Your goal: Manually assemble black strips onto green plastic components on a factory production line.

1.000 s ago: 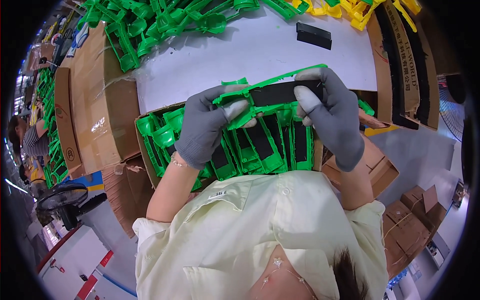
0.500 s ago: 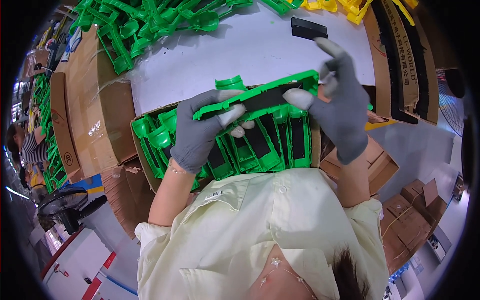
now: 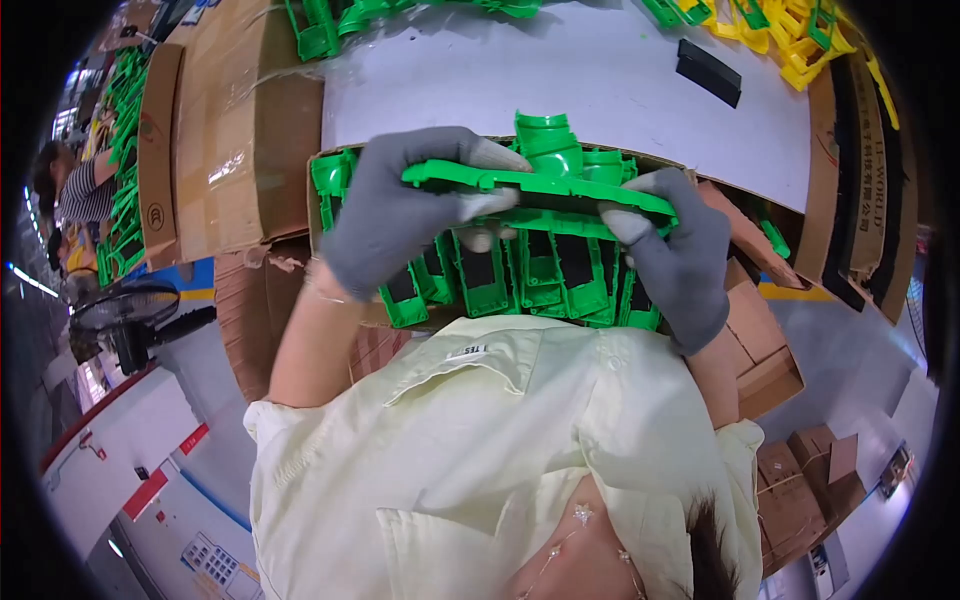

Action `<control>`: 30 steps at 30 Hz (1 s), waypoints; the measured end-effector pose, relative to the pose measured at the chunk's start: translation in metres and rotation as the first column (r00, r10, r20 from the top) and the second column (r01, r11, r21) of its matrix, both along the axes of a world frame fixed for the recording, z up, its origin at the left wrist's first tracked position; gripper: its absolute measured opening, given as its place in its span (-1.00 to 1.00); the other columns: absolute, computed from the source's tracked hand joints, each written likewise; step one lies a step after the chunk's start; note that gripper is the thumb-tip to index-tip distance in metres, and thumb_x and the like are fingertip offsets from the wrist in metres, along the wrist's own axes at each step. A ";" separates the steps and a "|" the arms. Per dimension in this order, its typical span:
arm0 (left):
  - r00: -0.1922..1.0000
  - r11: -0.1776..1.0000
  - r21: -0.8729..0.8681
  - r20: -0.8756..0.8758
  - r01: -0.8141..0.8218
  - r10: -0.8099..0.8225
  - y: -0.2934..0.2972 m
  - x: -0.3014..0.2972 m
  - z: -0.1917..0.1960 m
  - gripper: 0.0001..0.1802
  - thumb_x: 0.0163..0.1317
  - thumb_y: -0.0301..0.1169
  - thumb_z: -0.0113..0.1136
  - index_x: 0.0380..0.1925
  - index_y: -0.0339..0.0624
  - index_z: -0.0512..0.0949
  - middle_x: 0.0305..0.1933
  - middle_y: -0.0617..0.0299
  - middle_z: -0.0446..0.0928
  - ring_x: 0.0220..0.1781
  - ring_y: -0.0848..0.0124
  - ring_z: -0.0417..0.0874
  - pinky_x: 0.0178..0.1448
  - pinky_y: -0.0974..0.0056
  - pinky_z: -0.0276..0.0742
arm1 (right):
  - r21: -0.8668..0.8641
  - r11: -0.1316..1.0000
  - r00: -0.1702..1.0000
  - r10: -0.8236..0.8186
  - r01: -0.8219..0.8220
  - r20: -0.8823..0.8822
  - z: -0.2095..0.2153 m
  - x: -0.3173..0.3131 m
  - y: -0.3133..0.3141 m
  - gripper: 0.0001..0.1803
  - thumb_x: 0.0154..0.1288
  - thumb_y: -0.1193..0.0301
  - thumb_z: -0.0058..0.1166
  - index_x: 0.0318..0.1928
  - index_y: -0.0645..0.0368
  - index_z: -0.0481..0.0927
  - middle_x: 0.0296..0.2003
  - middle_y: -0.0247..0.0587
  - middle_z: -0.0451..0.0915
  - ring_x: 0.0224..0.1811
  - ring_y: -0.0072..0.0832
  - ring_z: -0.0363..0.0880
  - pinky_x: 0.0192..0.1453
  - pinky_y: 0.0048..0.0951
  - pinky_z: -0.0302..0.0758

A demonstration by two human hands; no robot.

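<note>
Both my hands wear grey gloves and hold one long green plastic part [image 3: 545,185] edge-on over an open cardboard box [image 3: 755,330]. My left hand [image 3: 400,210] grips its left end, and my right hand [image 3: 675,255] grips its right end. Below the part, the box holds several green plastic parts with black inserts [image 3: 520,275], packed upright in rows. The underside of the held part is hidden.
Behind the box lies a white table [image 3: 560,70] with two black strips [image 3: 708,72]. Green parts [image 3: 330,20] pile at its far edge, yellow ones [image 3: 790,35] at the right. Cardboard boxes [image 3: 210,140] stand left and right. Another person [image 3: 75,190] works far left beside a fan [image 3: 125,315].
The green part has turned from face-up to edge-on and come lower, closer to the box. My right hand went from open fingers on its end to a closed grip.
</note>
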State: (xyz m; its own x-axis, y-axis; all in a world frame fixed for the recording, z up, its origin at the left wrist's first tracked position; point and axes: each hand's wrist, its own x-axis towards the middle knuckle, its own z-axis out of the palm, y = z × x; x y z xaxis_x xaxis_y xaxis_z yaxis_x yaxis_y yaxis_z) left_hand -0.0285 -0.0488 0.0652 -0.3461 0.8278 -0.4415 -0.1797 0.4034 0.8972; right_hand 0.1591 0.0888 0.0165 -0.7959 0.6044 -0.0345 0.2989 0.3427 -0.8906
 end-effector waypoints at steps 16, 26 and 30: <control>0.469 0.815 -0.494 -0.667 0.302 -0.579 -0.007 -0.112 -0.004 -0.57 -0.06 -0.25 0.34 -0.15 -0.15 0.56 -0.26 0.03 0.60 -0.21 0.17 0.63 -0.06 0.23 0.48 | -0.297 0.916 0.960 -0.282 0.271 0.007 -0.017 0.031 0.050 -0.55 0.22 0.33 0.09 0.10 0.20 0.36 -0.43 -0.38 0.50 -0.57 -0.78 0.35 -0.52 -0.74 0.27; -0.558 0.699 -0.354 -0.826 0.621 0.078 0.174 -0.123 -0.099 -0.63 0.02 -0.52 0.01 -0.11 -0.01 0.50 0.03 0.26 0.47 0.11 0.25 0.40 0.15 0.19 0.32 | 0.118 0.933 0.927 -0.353 0.340 0.123 -0.043 0.016 0.122 -0.69 0.17 0.35 0.15 -0.07 0.16 0.54 -0.36 -0.39 0.54 -0.45 -0.71 0.37 -0.34 -0.67 0.35; -0.640 0.660 -0.632 -0.713 0.407 -0.287 0.185 -0.135 -0.104 -0.78 0.04 -0.46 0.04 -0.28 -0.01 0.54 -0.15 0.24 0.50 -0.03 0.27 0.46 -0.02 0.20 0.41 | 0.358 0.877 0.908 -0.392 0.320 0.148 -0.074 0.021 0.160 -0.69 0.12 0.31 0.18 -0.11 0.10 0.57 -0.26 -0.36 0.59 -0.38 -0.60 0.50 -0.25 -0.55 0.45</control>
